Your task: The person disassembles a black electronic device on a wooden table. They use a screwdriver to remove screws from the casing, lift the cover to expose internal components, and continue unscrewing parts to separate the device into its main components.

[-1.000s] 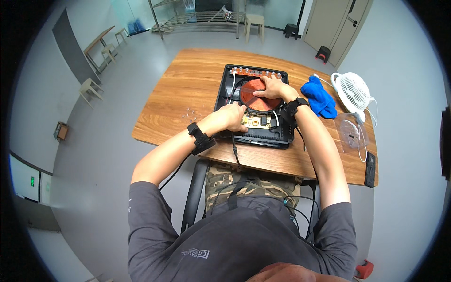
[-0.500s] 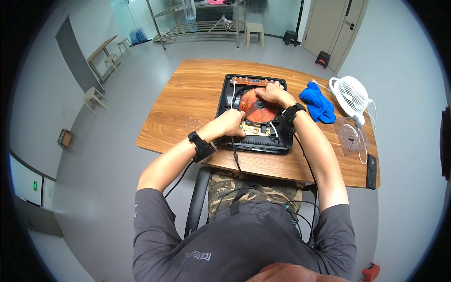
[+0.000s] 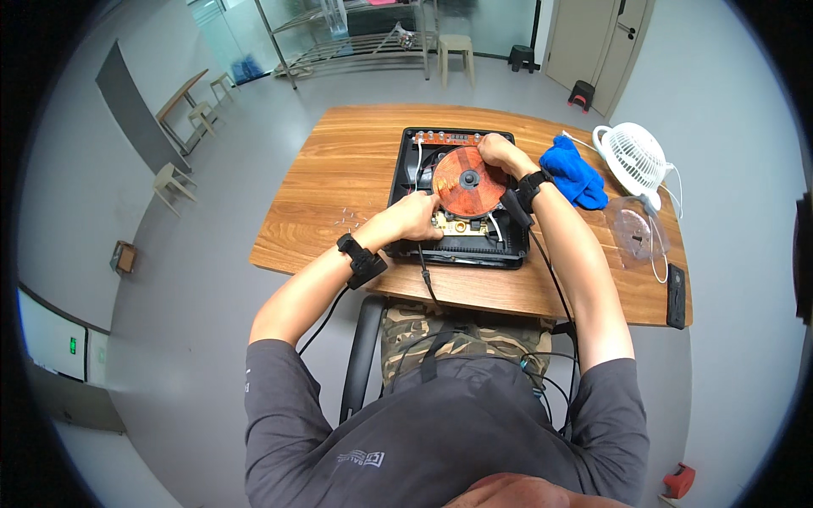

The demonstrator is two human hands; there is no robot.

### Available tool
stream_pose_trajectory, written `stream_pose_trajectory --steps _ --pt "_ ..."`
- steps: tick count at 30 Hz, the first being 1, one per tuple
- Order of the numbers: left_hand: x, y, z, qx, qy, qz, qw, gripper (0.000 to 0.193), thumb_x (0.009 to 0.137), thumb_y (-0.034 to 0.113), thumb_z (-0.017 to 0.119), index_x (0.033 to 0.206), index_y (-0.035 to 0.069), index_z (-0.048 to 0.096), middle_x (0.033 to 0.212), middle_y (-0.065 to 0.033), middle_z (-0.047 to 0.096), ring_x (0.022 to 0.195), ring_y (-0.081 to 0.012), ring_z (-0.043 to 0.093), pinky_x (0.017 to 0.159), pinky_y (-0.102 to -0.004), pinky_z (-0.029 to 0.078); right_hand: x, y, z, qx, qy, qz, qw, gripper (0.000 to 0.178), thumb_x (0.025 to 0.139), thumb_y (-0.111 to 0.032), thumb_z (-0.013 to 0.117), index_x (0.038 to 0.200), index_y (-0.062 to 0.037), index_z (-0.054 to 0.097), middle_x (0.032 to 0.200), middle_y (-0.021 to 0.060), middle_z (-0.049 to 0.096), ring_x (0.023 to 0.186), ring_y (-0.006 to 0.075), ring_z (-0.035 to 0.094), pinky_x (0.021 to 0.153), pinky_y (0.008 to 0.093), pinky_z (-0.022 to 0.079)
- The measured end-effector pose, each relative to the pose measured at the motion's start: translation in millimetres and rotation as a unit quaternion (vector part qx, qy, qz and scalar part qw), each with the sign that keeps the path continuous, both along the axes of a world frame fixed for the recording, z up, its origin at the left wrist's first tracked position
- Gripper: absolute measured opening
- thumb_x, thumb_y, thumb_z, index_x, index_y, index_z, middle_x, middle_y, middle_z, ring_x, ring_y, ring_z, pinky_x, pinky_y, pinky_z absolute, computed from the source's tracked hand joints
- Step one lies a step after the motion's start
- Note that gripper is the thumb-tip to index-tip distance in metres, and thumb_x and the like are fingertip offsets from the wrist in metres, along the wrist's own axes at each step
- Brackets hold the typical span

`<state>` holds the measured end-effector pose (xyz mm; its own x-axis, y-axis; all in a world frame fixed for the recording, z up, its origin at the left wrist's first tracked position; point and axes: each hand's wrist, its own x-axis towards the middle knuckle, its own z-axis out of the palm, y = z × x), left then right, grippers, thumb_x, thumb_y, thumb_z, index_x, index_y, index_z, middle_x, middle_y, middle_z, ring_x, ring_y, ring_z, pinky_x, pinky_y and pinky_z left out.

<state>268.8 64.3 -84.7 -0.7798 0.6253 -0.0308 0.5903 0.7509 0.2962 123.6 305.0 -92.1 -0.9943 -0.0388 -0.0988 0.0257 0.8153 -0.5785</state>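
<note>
An opened induction cooker [image 3: 461, 256] lies on the wooden table, its black housing showing the parts inside. A round copper coil [image 3: 471, 199] with a dark centre sits in it, above a pale circuit board [image 3: 461, 227]. My right hand [image 3: 498, 153] has its fingers curled on the coil's far right rim, fingertips partly hidden. At the coil's near left edge, my left hand [image 3: 417, 217] is bent inward, one digit by the coil and another by the board. What it grips there is hidden. A red-orange control board [image 3: 440, 138] runs along the far edge.
Small screws [image 3: 345, 222] lie left of the cooker. To the right are a blue cloth [image 3: 572, 173], a white fan [image 3: 633, 161], a clear plastic piece [image 3: 631, 233] and a dark strip-shaped object [image 3: 676, 295]. A black cable [image 3: 426, 275] hangs over the near edge.
My right hand has moved from over the coil's middle to its far right rim, uncovering the centre. The left hand keeps its place. The whole view has shifted slightly.
</note>
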Motion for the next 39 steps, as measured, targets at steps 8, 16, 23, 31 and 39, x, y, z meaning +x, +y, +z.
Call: stream_pose_trajectory --steps 8,16,23,31,39 --pt "1.7 9.4 25.4 -0.002 -0.028 -0.017 0.999 0.052 0.070 0.033 0.083 0.101 -0.006 0.068 0.094 -0.0269 0.071 0.092 -0.0384 0.071 0.082 -0.0418 0.056 5.0 18.9 11.2 0.016 -0.010 0.021 1.000 0.028 0.093 -0.011 0.049 0.103 0.0053 0.069 0.097 0.0223 0.072 0.083 0.0289 0.066 0.072 0.0461 0.053" --pt "-9.8 0.4 20.8 -0.026 -0.076 -0.014 0.997 0.058 0.078 0.046 0.079 0.105 -0.004 0.069 0.096 -0.0266 0.072 0.094 -0.0377 0.071 0.084 -0.0416 0.056 0.5 15.7 10.5 0.050 -0.047 0.007 0.998 0.029 0.096 -0.015 0.050 0.104 0.0064 0.068 0.097 0.0239 0.071 0.082 0.0292 0.065 0.071 0.0472 0.053" --pt "-13.6 6.8 17.7 -0.053 -0.090 0.026 0.994 0.052 0.076 0.043 0.080 0.101 -0.001 0.069 0.095 -0.0237 0.073 0.094 -0.0356 0.071 0.083 -0.0410 0.056 13.5 11.5 13.7 -0.025 -0.009 0.013 1.000 0.028 0.095 -0.016 0.052 0.100 0.0064 0.068 0.089 0.0199 0.069 0.075 0.0247 0.060 0.066 0.0454 0.051" --pt "-7.6 19.2 15.1 -0.049 -0.091 0.058 0.993 0.056 0.071 0.040 0.082 0.107 0.000 0.065 0.098 -0.0224 0.072 0.095 -0.0348 0.071 0.081 -0.0409 0.056 17.9 14.8 17.9 -0.014 -0.015 0.009 1.000 0.026 0.095 -0.016 0.051 0.098 0.0039 0.068 0.084 0.0155 0.067 0.072 0.0224 0.056 0.062 0.0443 0.049" --pt "-1.9 21.1 14.5 0.004 -0.079 0.118 0.990 0.040 0.070 0.031 0.082 0.088 0.000 0.064 0.082 -0.0186 0.072 0.079 -0.0290 0.073 0.073 -0.0378 0.057 17.6 14.1 19.5 -0.061 -0.012 -0.004 0.998 0.022 0.092 -0.010 0.051 0.093 0.0062 0.067 0.080 0.0175 0.065 0.070 0.0223 0.057 0.059 0.0451 0.049"
